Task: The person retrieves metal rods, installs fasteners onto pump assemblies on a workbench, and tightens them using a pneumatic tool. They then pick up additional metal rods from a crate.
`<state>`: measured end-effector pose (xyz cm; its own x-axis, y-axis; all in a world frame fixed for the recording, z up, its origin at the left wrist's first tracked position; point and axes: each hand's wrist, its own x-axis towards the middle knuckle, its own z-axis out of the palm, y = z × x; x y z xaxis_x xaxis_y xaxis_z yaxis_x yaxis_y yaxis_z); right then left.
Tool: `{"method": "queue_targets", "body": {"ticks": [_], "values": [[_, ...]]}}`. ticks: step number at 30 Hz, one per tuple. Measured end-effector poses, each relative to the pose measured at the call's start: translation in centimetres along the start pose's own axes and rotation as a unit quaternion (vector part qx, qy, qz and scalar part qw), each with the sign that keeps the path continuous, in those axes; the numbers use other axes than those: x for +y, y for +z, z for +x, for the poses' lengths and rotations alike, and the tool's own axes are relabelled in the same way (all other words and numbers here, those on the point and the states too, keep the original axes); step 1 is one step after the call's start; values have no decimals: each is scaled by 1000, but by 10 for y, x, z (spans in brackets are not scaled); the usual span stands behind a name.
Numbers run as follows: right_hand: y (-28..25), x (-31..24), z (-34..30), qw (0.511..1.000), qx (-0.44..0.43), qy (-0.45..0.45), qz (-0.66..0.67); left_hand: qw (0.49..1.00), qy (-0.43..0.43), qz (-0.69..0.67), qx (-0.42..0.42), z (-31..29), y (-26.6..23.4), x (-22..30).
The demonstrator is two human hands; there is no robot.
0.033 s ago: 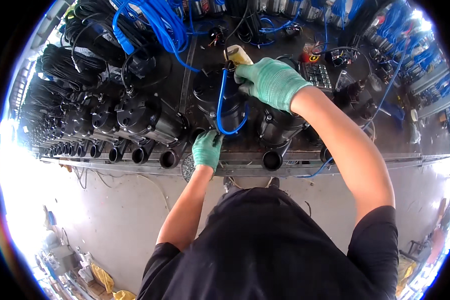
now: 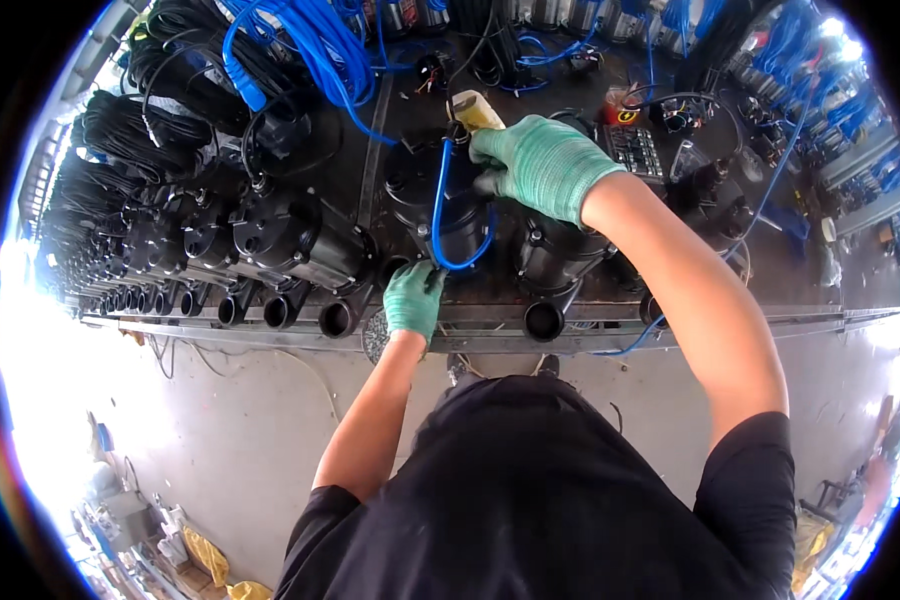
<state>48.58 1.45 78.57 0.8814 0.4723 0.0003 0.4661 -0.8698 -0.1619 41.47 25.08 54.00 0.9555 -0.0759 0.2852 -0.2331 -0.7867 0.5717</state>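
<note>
A black submersible pump (image 2: pixel 455 215) stands upright at the bench's near edge, in front of me. From its top a blue cable (image 2: pixel 439 205) hangs in a loop down its side. My right hand (image 2: pixel 545 165), in a green glove, is closed on a cream-yellow block-shaped thing (image 2: pixel 477 110) at the pump's top; its exact kind cannot be made out. Below, my green-gloved left hand (image 2: pixel 413 300) grips the near low part of the same pump, where an outlet would be; the palm covers that part.
More black pumps (image 2: pixel 295 235) line the bench edge on the left, their round outlets facing me. Another pump (image 2: pixel 560 260) stands just right. Coiled blue cables (image 2: pixel 315 45) and black cables (image 2: pixel 135 125) lie behind. A tray of small parts (image 2: pixel 637 150) sits beyond my right wrist.
</note>
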Motion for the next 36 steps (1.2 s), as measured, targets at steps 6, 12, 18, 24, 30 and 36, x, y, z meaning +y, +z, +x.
{"method": "queue_targets", "body": {"ticks": [6, 12, 18, 24, 30, 36], "values": [[-25, 2, -94, 947, 208, 4, 246, 999, 18, 31, 24, -2, 14, -4], [76, 58, -255, 757, -59, 179, 625, 999, -25, 28, 33, -9, 15, -15], [265, 210, -366, 636, 312, 581, 402, 995, -48, -42, 71, -7, 26, -20], [264, 268, -304, 712, 147, 663, 179, 983, -91, -137, 83, -9, 40, -30], [289, 270, -260, 668, 126, 722, 127, 973, -119, -171, 99, -13, 43, -21], [243, 273, -336, 496, 332, 610, 521, 980, -132, -130, 75, -7, 52, -15]]}}
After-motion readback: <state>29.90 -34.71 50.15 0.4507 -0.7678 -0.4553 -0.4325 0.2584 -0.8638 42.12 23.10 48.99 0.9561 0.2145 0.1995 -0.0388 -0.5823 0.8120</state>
